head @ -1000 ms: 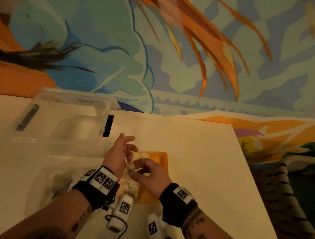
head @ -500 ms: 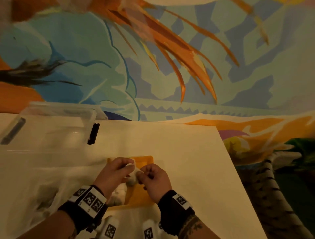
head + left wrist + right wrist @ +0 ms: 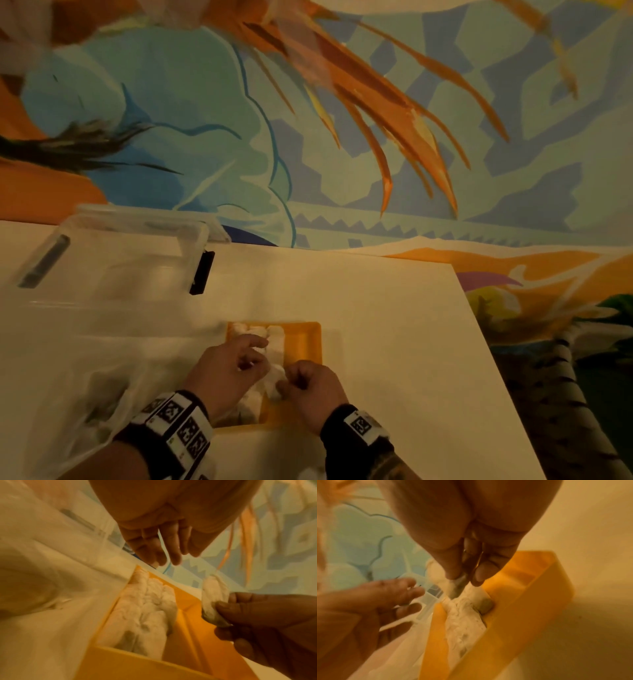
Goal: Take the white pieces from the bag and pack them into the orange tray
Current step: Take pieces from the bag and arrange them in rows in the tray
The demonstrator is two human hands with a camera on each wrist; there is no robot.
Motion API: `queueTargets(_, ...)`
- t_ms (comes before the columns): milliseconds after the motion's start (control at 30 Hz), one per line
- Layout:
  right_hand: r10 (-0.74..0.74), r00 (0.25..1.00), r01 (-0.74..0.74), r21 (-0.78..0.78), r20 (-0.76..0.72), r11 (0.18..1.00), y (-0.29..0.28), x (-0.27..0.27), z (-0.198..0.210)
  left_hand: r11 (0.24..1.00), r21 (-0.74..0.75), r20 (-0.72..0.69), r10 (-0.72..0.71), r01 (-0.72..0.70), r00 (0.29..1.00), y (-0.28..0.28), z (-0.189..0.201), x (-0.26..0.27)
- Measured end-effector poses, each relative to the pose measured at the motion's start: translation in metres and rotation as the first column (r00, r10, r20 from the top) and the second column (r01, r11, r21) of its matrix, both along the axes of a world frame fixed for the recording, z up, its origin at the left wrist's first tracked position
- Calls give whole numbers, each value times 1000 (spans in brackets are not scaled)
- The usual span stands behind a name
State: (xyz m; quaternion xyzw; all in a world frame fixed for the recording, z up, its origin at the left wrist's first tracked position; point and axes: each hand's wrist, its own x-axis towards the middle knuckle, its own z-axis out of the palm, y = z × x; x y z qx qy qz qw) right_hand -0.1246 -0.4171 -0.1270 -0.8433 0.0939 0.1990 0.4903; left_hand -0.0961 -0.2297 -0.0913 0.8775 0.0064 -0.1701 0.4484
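Note:
The orange tray point(image 3: 306, 342) lies on the table in front of me, and several white pieces point(image 3: 255, 331) fill its left side. My right hand point(image 3: 284, 385) pinches one white piece point(image 3: 214, 595) between thumb and fingers, low over the tray's near half. In the right wrist view that held piece point(image 3: 458, 586) touches the packed pieces point(image 3: 465, 622). My left hand point(image 3: 255, 353) hovers over the tray's left side. Its fingers point(image 3: 171, 550) are loose and hold nothing. The clear plastic bag point(image 3: 85, 404) lies crumpled left of the tray.
A clear plastic box point(image 3: 120, 260) with a black latch point(image 3: 202, 272) stands at the back left of the white table point(image 3: 394, 342). The table's right edge runs diagonally, with a painted floor and a striped object point(image 3: 568, 394) beyond it.
Half a second ago both hands pinched the white piece above the tray. The left hand has let go and spread, and the right hand has brought the piece down onto the packed pieces.

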Motion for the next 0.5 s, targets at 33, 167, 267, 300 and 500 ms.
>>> queueTargets(33, -44, 999, 44, -15, -29, 999, 2, 3, -4, 998, 37, 35, 43, -44, 998, 6, -6, 3)
queueTargets(167, -106, 989, 90, -142, -108, 986, 12, 19, -20, 957, 248, 39, 146, -151, 989, 32, -32, 18)
queueTargets(267, -121, 970, 77, -203, -212, 976, 20, 33, -31, 931, 362, -170, 118, -49, 978, 47, -52, 23)
queueTargets(300, -129, 962, 74, -225, -240, 972, 22, 37, -34, 937, 350, -237, 102, -13, 966, 49, -55, 24)
queueTargets(500, -125, 939, 21, -310, -321, 950, 27, 53, -52, 988, 135, -383, 126, -80, 915, 49, -61, 26)
